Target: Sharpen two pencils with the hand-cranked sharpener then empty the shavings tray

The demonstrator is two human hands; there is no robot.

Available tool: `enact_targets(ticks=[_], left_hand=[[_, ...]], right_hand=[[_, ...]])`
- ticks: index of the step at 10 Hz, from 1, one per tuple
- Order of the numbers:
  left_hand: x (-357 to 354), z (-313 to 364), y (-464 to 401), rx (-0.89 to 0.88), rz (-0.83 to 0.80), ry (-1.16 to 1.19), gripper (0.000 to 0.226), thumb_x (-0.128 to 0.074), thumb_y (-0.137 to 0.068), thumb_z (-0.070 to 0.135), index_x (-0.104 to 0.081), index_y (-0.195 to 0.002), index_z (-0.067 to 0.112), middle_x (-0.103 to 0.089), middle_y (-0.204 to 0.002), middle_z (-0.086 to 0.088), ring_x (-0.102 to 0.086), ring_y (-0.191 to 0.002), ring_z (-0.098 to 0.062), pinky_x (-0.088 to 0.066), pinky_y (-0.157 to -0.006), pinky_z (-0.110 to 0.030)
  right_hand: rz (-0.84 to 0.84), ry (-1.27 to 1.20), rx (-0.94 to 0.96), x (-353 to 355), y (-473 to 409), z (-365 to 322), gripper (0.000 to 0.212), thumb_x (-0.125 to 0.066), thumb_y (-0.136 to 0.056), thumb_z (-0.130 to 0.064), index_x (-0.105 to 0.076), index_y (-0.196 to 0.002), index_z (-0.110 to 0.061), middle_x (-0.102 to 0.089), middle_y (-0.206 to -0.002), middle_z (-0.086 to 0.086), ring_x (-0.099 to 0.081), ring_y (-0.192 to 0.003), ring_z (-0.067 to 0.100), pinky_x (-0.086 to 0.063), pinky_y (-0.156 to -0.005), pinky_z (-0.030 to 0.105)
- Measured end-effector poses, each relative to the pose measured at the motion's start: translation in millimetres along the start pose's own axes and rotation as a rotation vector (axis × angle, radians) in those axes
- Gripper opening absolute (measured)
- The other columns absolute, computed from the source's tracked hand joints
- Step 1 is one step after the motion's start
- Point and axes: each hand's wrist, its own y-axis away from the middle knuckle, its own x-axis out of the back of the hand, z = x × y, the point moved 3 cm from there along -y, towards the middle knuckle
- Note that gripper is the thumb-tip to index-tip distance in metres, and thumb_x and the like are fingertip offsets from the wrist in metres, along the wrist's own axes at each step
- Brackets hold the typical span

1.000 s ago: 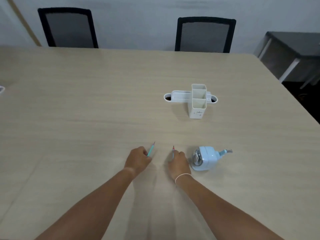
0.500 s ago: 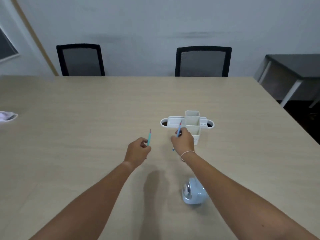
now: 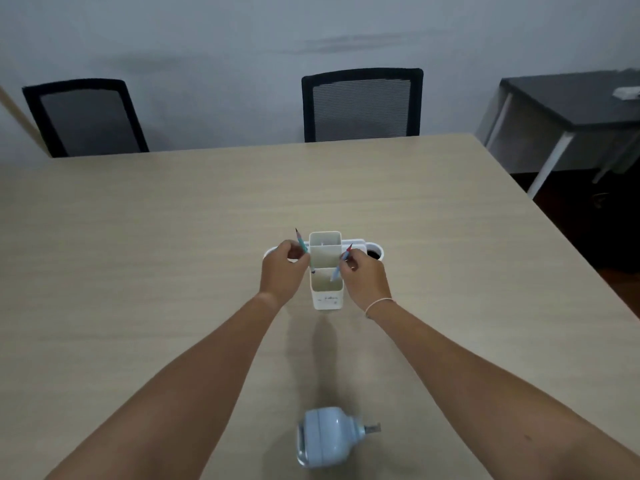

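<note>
a dark mesh-backed chair [image 3: 85, 117] stood at the far left edge of the pale wooden bench [image 3: 138, 258]. left of centre, the left hand [image 3: 282, 270] was closed around a teal pencil [image 3: 302, 244], which it held nearly upright with the dark point up, just beside the left wall of a white desk organiser [image 3: 326, 297]. the organiser stood upright in the middle of the bench, with two tall square compartments one behind the other and a low tray across its back ending in round cups. the right hand [image 3: 365, 277] was closed around a blue pencil [image 3: 341, 263] that tilted with its reddish end up and to the right and its lower end over the opening of the near compartment; whether the tip touched the inside could not be told. a thin white band [image 3: 379, 303] circled the right wrist. behind the organiser a second dark chair [image 3: 362, 103] faced the bench. near the bottom edge, well apart from both hands and between the forearms, the pale blue hand-cranked sharpener [image 3: 325, 436] lay on the bench with its crank stub pointing right. at the far right stood a dark side table [image 3: 568, 102] with white legs.
</note>
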Motion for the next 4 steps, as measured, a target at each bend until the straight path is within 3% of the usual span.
enact_targets(ticks=[1, 2, 4], left_hand=[[-6.9, -12.6, -4.4, 0.035, -0.031, -0.051, 0.007, -0.062, -0.081, 0.007, -0.06, -0.081, 0.013, -0.061, -0.08, 0.0, -0.055, -0.07, -0.012, -0.055, -0.084, -0.05], [-11.0, -27.7, -1.5, 0.086, -0.067, -0.084, 0.003, -0.063, -0.081, 0.011, -0.061, -0.084, 0.011, -0.062, -0.079, 0.001, -0.055, -0.073, -0.017, -0.056, -0.082, -0.049], [-7.2, -32.5, 10.1, 0.112, -0.098, -0.06, 0.008, -0.062, -0.083, 0.013, -0.064, -0.09, 0.014, -0.059, -0.075, 0.01, -0.057, -0.074, -0.016, -0.054, -0.08, -0.044]], right_hand=[[-0.074, 0.054, -0.003, -14.1, -6.9, 10.7, 0.018, -0.05, -0.089, -0.015, -0.061, -0.081, -0.003, -0.068, -0.083, 0.018, -0.059, -0.075, 0.031, -0.046, -0.066, 0.034], [-0.063, 0.071, 0.005, -19.3, -9.3, 18.4, 0.019, -0.052, -0.087, -0.014, -0.065, -0.088, -0.001, -0.07, -0.092, 0.019, -0.062, -0.085, 0.035, -0.052, -0.075, 0.04], [-0.017, 0.015, -0.024, -12.8, -3.3, 13.5, 0.017, -0.053, -0.087, -0.014, -0.066, -0.094, -0.006, -0.07, -0.094, 0.014, -0.062, -0.087, 0.03, -0.048, -0.075, 0.034]])
